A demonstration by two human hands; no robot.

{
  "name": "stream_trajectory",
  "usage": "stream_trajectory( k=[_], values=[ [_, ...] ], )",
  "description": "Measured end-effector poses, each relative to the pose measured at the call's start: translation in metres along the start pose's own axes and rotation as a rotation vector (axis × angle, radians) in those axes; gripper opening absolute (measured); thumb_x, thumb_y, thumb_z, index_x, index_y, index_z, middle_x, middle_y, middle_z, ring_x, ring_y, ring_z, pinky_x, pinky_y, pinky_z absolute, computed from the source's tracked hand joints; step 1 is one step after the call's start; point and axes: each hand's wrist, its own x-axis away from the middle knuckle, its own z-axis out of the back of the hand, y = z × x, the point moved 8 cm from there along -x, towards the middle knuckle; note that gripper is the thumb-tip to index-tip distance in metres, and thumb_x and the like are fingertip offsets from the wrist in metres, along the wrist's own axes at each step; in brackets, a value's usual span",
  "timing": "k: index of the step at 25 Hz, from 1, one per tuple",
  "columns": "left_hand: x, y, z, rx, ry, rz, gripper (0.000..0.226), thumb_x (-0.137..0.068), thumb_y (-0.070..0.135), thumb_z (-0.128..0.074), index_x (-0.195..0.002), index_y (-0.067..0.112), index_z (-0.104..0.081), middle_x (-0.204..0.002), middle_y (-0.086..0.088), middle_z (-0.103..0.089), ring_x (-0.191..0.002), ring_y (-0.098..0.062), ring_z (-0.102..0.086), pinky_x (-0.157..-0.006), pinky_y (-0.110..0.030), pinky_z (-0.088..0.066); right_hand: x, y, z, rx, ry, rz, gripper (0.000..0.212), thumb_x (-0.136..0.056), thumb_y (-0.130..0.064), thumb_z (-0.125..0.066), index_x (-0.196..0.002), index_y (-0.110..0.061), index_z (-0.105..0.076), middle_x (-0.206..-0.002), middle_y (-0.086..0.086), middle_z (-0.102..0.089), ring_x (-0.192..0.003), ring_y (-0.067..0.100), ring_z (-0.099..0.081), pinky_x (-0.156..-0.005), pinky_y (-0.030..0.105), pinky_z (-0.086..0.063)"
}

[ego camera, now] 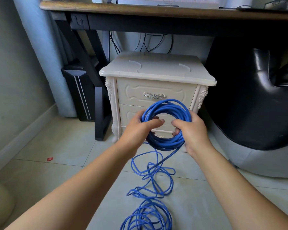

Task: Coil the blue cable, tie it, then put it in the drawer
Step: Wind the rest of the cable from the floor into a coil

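Note:
A round coil of the blue cable [167, 107] hangs upright between both hands in front of the cream nightstand. My left hand [138, 128] grips the coil's left side, fingers through the ring. Gripping the lower right side is my right hand [193, 130]. From the coil's bottom a loose length of the same cable drops to the floor, winding into tangled loops [150, 211] near the frame's lower edge. Behind the coil, the nightstand's top drawer [156, 90] is closed and has a silver handle [154, 95]. The lower drawer [128, 113] is mostly hidden by the coil and hands.
The nightstand [156, 68] stands under a dark wooden desk [140, 9]. A black desk leg [99, 113] and a black computer case [80, 95] are to its left. A black chair [264, 97] fills the right. Pale tile floor [56, 146] holds a small red scrap [49, 159].

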Motion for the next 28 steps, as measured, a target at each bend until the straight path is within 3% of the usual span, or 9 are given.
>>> stream_trajectory(
  k=[3, 8, 10, 12, 16, 18, 21, 23, 28],
  values=[
    [0.002, 0.023, 0.004, -0.3, -0.049, -0.201, 0.056, -0.081, -0.001, -0.071, -0.128, 0.025, -0.055, -0.118, 0.003, -0.063, -0.083, -0.006, -0.065, -0.075, -0.015, -0.051, 0.007, -0.016, -0.012, 0.348, -0.12, 0.181, 0.029, -0.075, -0.002, -0.066, -0.084, -0.029, -0.062, -0.066, -0.006, -0.061, -0.056, 0.017, -0.054, -0.061, 0.033, -0.049],
    [0.008, 0.024, -0.006, -0.642, -0.131, -0.37, 0.083, -0.075, -0.003, -0.061, -0.146, 0.031, -0.035, -0.111, 0.01, -0.061, -0.078, 0.001, -0.061, -0.072, -0.01, -0.045, 0.026, -0.022, -0.042, 0.699, -0.292, 0.405, 0.027, -0.077, -0.008, -0.064, -0.099, -0.023, -0.062, -0.086, -0.006, -0.065, -0.08, 0.021, -0.058, -0.073, 0.033, -0.047],
    [0.006, 0.02, -0.005, -0.741, -0.107, -0.376, 0.076, -0.077, 0.002, -0.06, -0.144, 0.031, -0.038, -0.097, 0.011, -0.063, -0.073, 0.007, -0.058, -0.067, -0.008, -0.039, 0.028, -0.023, -0.043, 0.735, -0.282, 0.422, 0.027, -0.08, -0.012, -0.063, -0.102, -0.025, -0.055, -0.087, -0.007, -0.063, -0.08, 0.022, -0.055, -0.072, 0.034, -0.044],
    [0.005, 0.022, -0.004, -0.769, -0.079, -0.39, 0.058, -0.079, 0.002, -0.058, -0.13, 0.028, -0.054, -0.087, 0.014, -0.065, -0.071, 0.009, -0.056, -0.063, -0.009, -0.037, 0.027, -0.025, -0.041, 0.692, -0.263, 0.411, 0.03, -0.08, -0.016, -0.064, -0.101, -0.03, -0.049, -0.081, -0.007, -0.063, -0.076, 0.021, -0.056, -0.069, 0.034, -0.045],
    [0.009, 0.031, -0.005, -0.709, -0.024, -0.445, 0.05, -0.077, -0.001, -0.056, -0.116, 0.028, -0.064, -0.079, 0.023, -0.062, -0.071, 0.012, -0.054, -0.064, -0.006, -0.038, 0.023, -0.026, -0.032, 0.532, -0.208, 0.358, 0.035, -0.075, -0.012, -0.067, -0.096, -0.032, -0.048, -0.068, -0.007, -0.057, -0.062, 0.007, -0.051, -0.058, 0.02, -0.04],
    [0.008, 0.031, -0.005, -0.672, -0.004, -0.442, 0.045, -0.077, 0.0, -0.057, -0.11, 0.028, -0.066, -0.079, 0.019, -0.065, -0.071, 0.007, -0.056, -0.065, -0.01, -0.041, 0.022, -0.025, -0.031, 0.467, -0.215, 0.304, 0.036, -0.074, -0.011, -0.068, -0.096, -0.032, -0.05, -0.072, -0.006, -0.059, -0.062, 0.006, -0.052, -0.057, 0.016, -0.04],
    [-0.002, 0.028, 0.012, -0.519, 0.112, -0.344, 0.026, -0.079, 0.002, -0.064, -0.093, 0.024, -0.066, -0.068, 0.01, -0.064, -0.062, -0.012, -0.056, -0.063, -0.027, -0.044, 0.017, -0.014, -0.025, 0.346, -0.272, 0.156, 0.041, -0.075, -0.014, -0.074, -0.103, -0.036, -0.054, -0.094, -0.004, -0.066, -0.079, 0.013, -0.065, -0.073, 0.024, -0.05],
    [-0.009, 0.024, 0.027, -0.323, 0.202, -0.252, 0.019, -0.08, -0.001, -0.065, -0.087, 0.017, -0.065, -0.057, 0.009, -0.056, -0.053, -0.017, -0.048, -0.057, -0.029, -0.041, 0.015, -0.005, -0.024, 0.204, -0.33, 0.05, 0.044, -0.076, -0.016, -0.078, -0.108, -0.038, -0.056, -0.101, -0.004, -0.069, -0.088, 0.014, -0.07, -0.078, 0.03, -0.055],
    [-0.011, 0.007, 0.041, 0.131, 0.317, -0.087, 0.019, -0.082, -0.005, -0.058, -0.097, 0.007, -0.063, -0.054, 0.003, -0.052, -0.045, -0.013, -0.044, -0.052, -0.029, -0.041, 0.025, 0.019, -0.045, -0.247, -0.346, -0.195, 0.034, -0.083, -0.009, -0.072, -0.114, -0.013, -0.057, -0.084, 0.004, -0.069, -0.085, 0.024, -0.072, -0.085, 0.05, -0.058]
  ],
)
